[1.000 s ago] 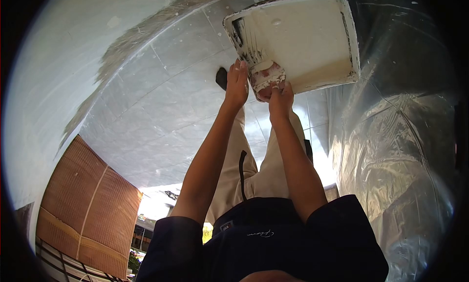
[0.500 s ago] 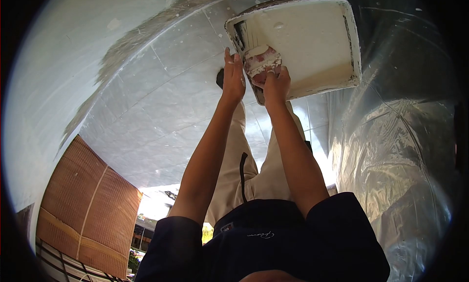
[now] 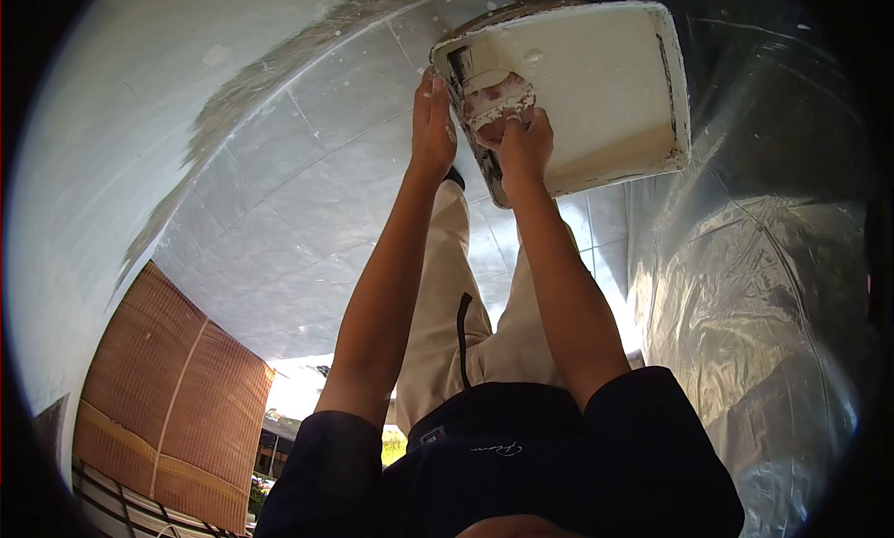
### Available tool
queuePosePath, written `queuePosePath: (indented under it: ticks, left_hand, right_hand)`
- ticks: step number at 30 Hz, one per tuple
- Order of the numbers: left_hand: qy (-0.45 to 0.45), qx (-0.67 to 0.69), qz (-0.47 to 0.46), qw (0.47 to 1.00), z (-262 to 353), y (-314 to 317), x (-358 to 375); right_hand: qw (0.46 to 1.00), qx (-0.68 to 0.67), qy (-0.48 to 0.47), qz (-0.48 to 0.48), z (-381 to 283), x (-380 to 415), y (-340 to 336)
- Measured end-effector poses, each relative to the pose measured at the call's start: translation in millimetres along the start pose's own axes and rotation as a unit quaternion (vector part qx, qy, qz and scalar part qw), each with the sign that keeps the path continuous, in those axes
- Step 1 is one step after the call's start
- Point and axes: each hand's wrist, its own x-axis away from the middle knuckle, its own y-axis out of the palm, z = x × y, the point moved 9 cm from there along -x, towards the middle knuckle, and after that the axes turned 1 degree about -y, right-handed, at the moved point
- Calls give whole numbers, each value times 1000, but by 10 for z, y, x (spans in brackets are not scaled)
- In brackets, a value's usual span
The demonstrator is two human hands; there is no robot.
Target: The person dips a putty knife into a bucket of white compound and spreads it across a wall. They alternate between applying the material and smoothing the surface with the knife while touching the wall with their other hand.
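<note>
Paint-smeared tool (image 3: 497,107) sits over the left end of the tray (image 3: 683,100), gripped firmly at its near end by the right hand (image 3: 527,149). The left hand (image 3: 434,133) is spread flat, fingers extended along the tray's left rim; whether they press on it, I cannot tell. Loading or wiping the tool at that end seems the step in hand, and the next move calls for a steady tray and a level tool, so nothing drips. Pale paint (image 3: 596,77) coats most of the tray. Beyond lies a grey tiled floor (image 3: 279,235), speckled near the pale wall (image 3: 121,109). Clear plastic sheeting (image 3: 745,296) hangs crumpled opposite, and a brown slatted blind (image 3: 163,389) stands below left.
</note>
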Motion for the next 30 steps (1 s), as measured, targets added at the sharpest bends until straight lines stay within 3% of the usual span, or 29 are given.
queuePosePath:
  ticks: [4, 6, 9, 22, 25, 27, 30]
  left_hand:
    - [-2, -5, -9, 1000, 135, 23, -61]
    - [4, -21, 16, 1000, 130, 7, -89]
    - [21, -26, 13, 999, 127, 6, -86]
    - [-17, -42, 8, 999, -48, -88, -93]
    - [27, -58, 17, 998, -24, -102, -86]
    - [-30, -26, 25, 999, -110, -144, -102]
    - [-25, -35, 18, 999, -51, -142, -100]
  right_hand:
    - [1000, -9, 8, -8, -26, -34, 57]
    - [994, 97, -40, -17, -38, -139, 112]
    - [988, 126, -86, 6, -149, -127, 189]
    - [988, 100, -107, 46, -241, -186, 318]
    - [987, 106, -115, 34, -216, -252, 303]
    - [993, 79, -87, -11, -175, -292, 342]
    - [997, 36, -45, -50, -141, -300, 360]
